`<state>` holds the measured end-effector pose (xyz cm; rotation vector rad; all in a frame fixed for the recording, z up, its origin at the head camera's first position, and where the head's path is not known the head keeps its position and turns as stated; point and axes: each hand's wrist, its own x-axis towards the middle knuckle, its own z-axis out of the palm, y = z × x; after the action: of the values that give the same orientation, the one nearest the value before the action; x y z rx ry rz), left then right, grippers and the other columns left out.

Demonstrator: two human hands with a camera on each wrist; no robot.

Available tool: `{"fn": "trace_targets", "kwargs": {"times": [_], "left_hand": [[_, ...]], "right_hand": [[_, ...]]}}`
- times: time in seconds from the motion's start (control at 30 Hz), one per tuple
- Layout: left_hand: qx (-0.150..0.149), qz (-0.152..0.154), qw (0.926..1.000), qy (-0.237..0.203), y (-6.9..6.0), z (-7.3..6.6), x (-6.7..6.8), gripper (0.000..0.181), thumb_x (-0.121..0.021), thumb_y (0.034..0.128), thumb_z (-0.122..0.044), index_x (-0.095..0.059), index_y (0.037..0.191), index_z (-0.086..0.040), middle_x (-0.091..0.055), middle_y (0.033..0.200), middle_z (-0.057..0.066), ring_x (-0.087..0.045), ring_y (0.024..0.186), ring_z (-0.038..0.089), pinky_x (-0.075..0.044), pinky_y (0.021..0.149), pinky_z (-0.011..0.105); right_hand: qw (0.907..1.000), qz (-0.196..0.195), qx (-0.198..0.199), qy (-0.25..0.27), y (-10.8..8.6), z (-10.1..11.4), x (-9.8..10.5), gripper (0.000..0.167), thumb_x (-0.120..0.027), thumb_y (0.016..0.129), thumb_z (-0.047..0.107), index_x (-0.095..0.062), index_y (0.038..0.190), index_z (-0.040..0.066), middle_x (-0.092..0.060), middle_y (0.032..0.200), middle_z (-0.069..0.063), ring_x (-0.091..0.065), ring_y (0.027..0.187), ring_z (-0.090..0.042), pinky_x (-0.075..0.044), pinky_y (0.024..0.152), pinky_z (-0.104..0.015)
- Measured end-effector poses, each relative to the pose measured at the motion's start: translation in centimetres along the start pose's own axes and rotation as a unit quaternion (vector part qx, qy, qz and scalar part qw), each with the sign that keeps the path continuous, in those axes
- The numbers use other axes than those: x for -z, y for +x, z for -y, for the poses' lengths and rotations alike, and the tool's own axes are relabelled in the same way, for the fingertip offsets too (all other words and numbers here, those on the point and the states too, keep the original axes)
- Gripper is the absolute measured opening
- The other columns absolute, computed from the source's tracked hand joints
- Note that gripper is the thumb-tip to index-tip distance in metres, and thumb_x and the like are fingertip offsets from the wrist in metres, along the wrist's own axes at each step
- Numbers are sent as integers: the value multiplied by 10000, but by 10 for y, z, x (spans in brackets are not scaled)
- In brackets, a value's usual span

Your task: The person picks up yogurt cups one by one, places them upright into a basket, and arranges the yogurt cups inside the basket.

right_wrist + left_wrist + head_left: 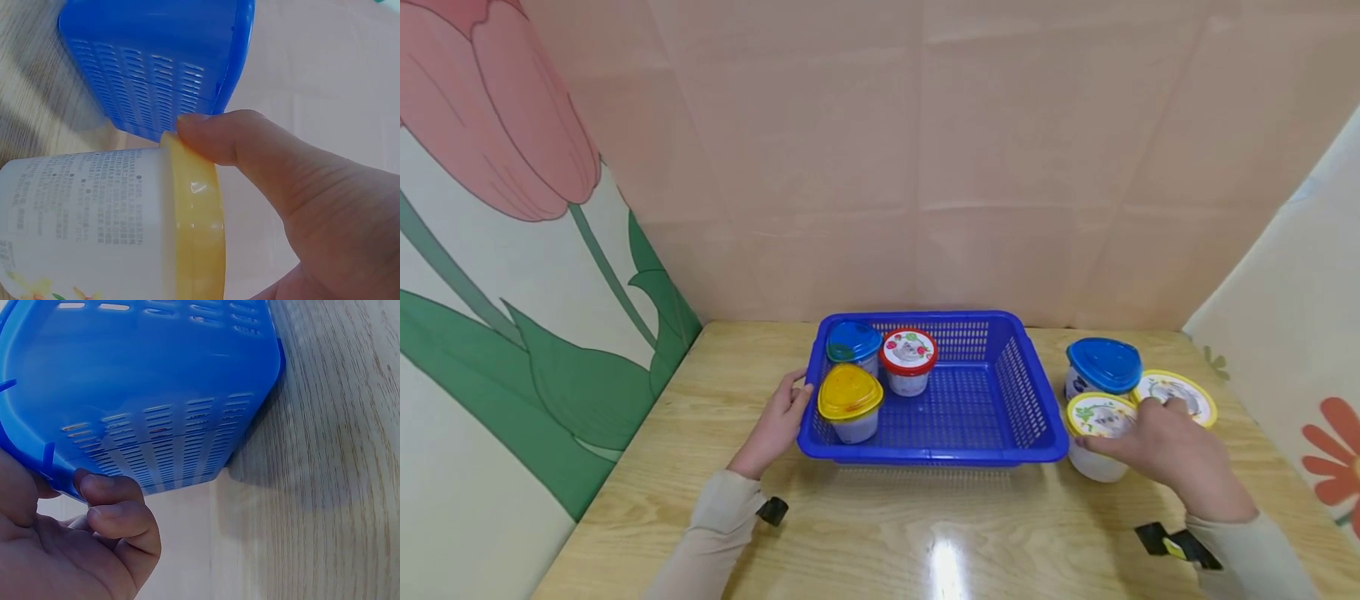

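My left hand [777, 423] holds the left rim of a blue plastic basket [940, 456]; in the left wrist view its fingers [122, 515] curl below the rim. Right of the basket, my right hand [1180, 454] grips a white tub with a yellow-edged lid [1097, 462]. Its thumb [215, 134] presses the lid's edge, while the other fingers are mostly hidden. Inside the basket's left part sit a blue-lidded tub [854, 342], a red-lidded tub [910, 354] and a tub with a yellow domed lid [850, 396].
Behind the gripped tub stands another blue-lidded tub [1103, 367], beside a second yellow-edged tub [1183, 396] partly covered by my right hand. All rest on a wooden table [865, 533], with a beige wall sheet [925, 167] behind and patterned panels at both sides.
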<state>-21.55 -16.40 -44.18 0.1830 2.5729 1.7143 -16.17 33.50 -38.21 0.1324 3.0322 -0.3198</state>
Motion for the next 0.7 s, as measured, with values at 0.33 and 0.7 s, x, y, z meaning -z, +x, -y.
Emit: {"fn": "trace_targets", "kwargs": {"times": [0.33,0.7], "left_hand": [[17,-35,10000,-29,1,1,-1,485,-380,1104,-256,-323,1502,15,-655,1072,184,-648,950,261,-553,772,339],[179,109,9997,-104,-11,-25,3,488,-366,1104,-191,-287,1503,78,-646,1133,238,-653,1024,318,-571,842,396]], "right_hand": [[10000,-7,-85,7,-3,-1,5,1120,-651,674,857,-518,1064,-185,-449,953,-376,-489,760,-397,-414,473,-436],[9988,-404,117,233,-7,-2,6,1042,-707,661,817,-522,1017,-145,-465,930,-358,-493,733,-364,-373,463,-401]]}}
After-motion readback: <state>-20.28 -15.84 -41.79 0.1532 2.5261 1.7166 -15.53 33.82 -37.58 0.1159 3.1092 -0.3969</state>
